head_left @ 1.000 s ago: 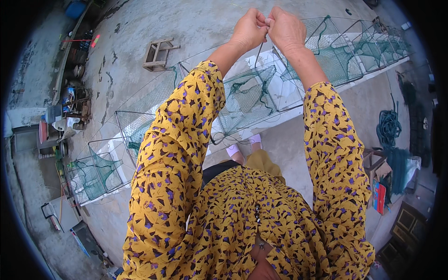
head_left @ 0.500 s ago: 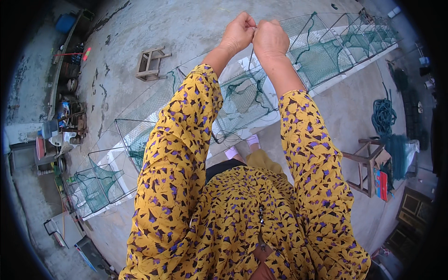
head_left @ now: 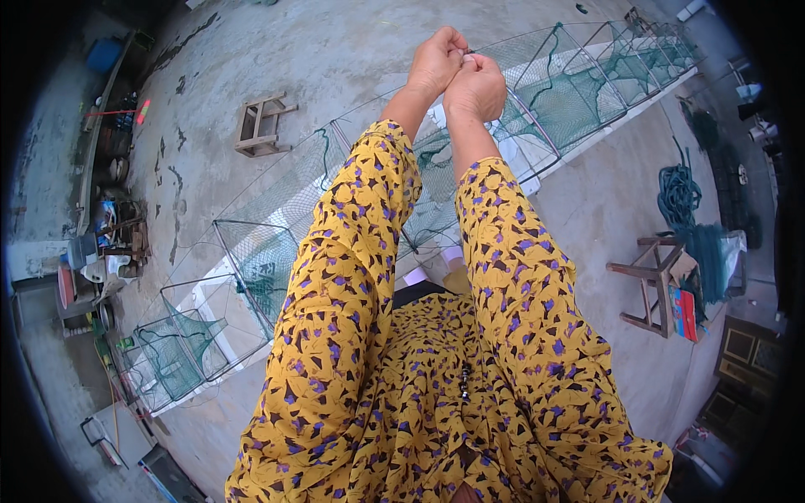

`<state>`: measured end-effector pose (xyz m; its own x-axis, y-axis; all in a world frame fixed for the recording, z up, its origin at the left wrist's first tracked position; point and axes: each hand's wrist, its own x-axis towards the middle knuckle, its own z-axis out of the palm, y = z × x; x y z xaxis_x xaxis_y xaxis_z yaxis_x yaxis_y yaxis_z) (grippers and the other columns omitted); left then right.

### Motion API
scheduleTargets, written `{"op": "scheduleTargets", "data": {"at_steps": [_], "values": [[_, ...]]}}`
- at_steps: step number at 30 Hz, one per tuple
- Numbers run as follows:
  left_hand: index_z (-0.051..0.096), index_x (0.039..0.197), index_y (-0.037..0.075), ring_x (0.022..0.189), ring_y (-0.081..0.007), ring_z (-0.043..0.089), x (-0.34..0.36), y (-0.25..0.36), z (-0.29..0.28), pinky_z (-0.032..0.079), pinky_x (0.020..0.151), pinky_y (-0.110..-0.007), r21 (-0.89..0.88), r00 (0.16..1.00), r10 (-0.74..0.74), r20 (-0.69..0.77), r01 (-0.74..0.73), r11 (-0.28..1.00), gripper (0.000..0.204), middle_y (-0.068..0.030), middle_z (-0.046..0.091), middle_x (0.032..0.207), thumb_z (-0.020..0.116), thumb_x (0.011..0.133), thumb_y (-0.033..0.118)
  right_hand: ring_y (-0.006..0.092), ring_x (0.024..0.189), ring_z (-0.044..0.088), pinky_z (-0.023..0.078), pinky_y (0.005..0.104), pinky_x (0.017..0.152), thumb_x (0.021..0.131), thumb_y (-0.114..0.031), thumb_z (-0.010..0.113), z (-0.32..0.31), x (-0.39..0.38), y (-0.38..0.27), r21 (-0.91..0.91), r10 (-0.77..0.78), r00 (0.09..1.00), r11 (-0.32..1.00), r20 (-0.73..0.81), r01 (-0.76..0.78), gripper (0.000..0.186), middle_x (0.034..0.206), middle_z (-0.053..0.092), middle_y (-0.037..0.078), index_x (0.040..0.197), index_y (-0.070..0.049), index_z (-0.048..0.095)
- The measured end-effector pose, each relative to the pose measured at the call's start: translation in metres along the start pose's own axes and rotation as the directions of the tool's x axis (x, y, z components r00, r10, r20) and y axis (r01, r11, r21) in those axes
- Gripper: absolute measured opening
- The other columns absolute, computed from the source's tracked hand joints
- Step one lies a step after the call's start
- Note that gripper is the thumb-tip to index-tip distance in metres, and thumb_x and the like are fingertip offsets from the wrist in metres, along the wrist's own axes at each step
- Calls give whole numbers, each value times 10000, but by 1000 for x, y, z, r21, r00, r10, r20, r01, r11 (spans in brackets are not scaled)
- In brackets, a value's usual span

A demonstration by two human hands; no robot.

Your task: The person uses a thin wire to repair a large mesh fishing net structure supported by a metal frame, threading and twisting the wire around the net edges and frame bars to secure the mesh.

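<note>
My left hand (head_left: 432, 67) and my right hand (head_left: 474, 90) meet high in front of me, fingers curled and pinched on something small at the fingertips, too small and hidden to make out. Below them stretches a long green mesh trap (head_left: 574, 101) with several square metal frames, running diagonally across the yard on white strips. My yellow patterned sleeves hide part of the trap. The toes of my pale slippers (head_left: 415, 278) show beneath the netting.
A wooden stool (head_left: 264, 126) stands beyond the trap at left. At right are another stool (head_left: 641, 272), coiled teal rope (head_left: 677, 197) and piled netting (head_left: 708, 268). Clutter, including a blue drum (head_left: 102, 54), lines the left side of the concrete ground (head_left: 210, 75).
Both hands have moved slightly lower in the picture, the right one also leftward and closer under the left. Both stay pinched. The view of the yard has shifted slightly.
</note>
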<state>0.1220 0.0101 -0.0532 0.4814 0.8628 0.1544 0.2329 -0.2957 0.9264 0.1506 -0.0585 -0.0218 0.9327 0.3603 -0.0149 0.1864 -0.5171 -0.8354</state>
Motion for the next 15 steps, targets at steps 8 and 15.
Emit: {"op": "scheduleTargets", "data": {"at_steps": [8,15], "values": [[562,866,44,707,-154,596,0,4,7,476,661,-275,-129,989,-88,118,103,986,107,-82,624,794,539,764,23,264,877,575,487,352,678,791,-74,547,17,6,7,528,390,920,774,36,-349,85,968,584,119,829,-42,616],[536,914,41,722,-107,573,-9,9,10,472,654,-242,25,997,19,74,-20,999,94,-47,609,855,537,821,31,235,826,586,508,310,696,806,-13,490,10,15,2,803,491,850,422,188,-422,100,955,559,162,875,58,505]]}}
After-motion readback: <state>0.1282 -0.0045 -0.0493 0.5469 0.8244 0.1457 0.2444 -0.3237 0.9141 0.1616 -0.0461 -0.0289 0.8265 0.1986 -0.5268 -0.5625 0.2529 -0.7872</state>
